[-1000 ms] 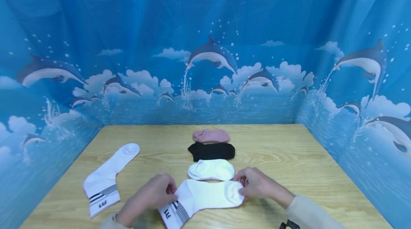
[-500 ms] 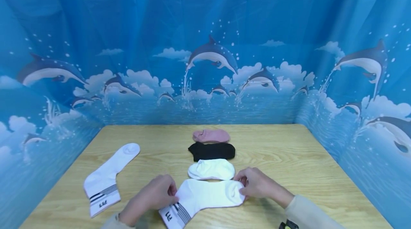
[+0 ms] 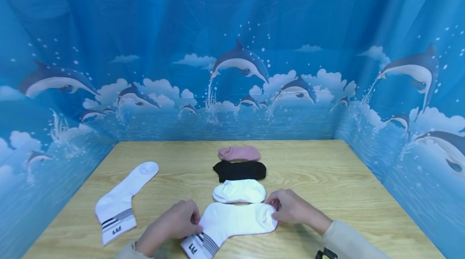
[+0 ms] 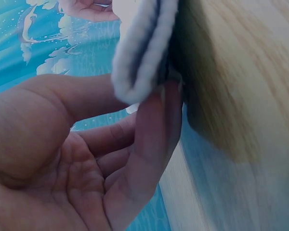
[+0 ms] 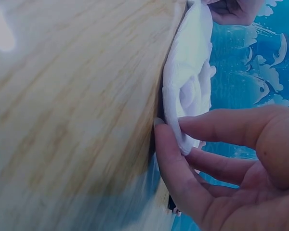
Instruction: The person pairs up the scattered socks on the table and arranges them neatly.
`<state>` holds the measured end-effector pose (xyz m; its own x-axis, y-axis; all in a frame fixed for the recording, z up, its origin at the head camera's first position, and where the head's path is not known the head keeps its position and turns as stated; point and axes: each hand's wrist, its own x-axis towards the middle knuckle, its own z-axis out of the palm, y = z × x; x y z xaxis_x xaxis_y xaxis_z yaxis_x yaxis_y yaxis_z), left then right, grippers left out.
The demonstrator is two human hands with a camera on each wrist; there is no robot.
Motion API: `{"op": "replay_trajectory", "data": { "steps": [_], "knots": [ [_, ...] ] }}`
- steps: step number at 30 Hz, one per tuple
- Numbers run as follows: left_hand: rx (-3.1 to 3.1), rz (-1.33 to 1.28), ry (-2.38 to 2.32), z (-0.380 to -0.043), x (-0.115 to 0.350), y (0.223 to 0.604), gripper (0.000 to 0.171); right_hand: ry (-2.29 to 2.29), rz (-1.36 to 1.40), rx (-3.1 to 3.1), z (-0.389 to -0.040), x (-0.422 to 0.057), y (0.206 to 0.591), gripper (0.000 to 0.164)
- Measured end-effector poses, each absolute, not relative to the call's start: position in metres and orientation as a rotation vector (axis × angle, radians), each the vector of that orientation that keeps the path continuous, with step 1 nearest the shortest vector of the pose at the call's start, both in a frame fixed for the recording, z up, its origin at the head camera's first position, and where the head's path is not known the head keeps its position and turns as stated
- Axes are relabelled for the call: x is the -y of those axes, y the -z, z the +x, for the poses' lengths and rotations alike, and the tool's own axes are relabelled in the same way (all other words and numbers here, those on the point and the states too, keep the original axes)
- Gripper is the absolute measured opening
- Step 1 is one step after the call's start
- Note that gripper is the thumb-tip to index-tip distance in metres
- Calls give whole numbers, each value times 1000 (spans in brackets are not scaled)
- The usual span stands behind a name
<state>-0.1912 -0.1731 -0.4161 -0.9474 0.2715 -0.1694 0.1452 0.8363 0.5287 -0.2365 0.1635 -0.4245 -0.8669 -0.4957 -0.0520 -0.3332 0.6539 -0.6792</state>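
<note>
A long white sock (image 3: pixel 239 219) with dark stripes and lettering on its cuff lies flat near the front of the table. My left hand (image 3: pixel 179 219) pinches its cuff edge between thumb and fingers; the left wrist view shows the ribbed cuff (image 4: pixel 139 57) between them. At the toe end, my right hand (image 3: pixel 290 207) pinches the tip, with the thumb on top and a finger beneath, as the right wrist view shows on the sock (image 5: pixel 188 82). Just behind it lies a short white sock (image 3: pixel 239 191), very close to the long one.
Farther back in the same column lie a black sock (image 3: pixel 242 171) and a pink sock (image 3: pixel 239 153). A second striped white sock (image 3: pixel 121 202) lies slanted at the left of the wooden table (image 3: pixel 327 170). A blue dolphin-print curtain (image 3: pixel 163 41) encloses the back and sides.
The long white sock's cuff has shifted slightly to the right, and both hands keep their pinch on it. The other socks stay where they were.
</note>
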Motion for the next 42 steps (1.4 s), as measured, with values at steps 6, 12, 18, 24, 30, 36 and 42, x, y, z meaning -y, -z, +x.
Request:
{"op": "replay_trajectory", "data": {
  "steps": [6, 12, 18, 24, 30, 36, 42],
  "knots": [
    [-2781, 311, -759, -191, 173, 417, 26, 971, -690, -2666, -237, -163, 423, 30],
    [-2799, 355, -783, -189, 175, 418, 28, 937, -685, -2683, -238, -162, 423, 30],
    [-2793, 331, -782, -188, 175, 418, 28, 904, -680, -2703, -237, -162, 424, 31],
    [-2792, 292, -765, -188, 173, 417, 27, 894, -675, -2711, -237, -161, 424, 32],
    [-2803, 307, -767, -187, 174, 419, 27, 864, -657, -2730, -237, -161, 424, 32],
    [-2803, 307, -771, -188, 174, 420, 27, 849, -664, -2737, -237, -161, 423, 31],
    [-2824, 340, -780, -187, 176, 421, 27, 849, -661, -2731, -237, -160, 423, 31]
  ]
}}
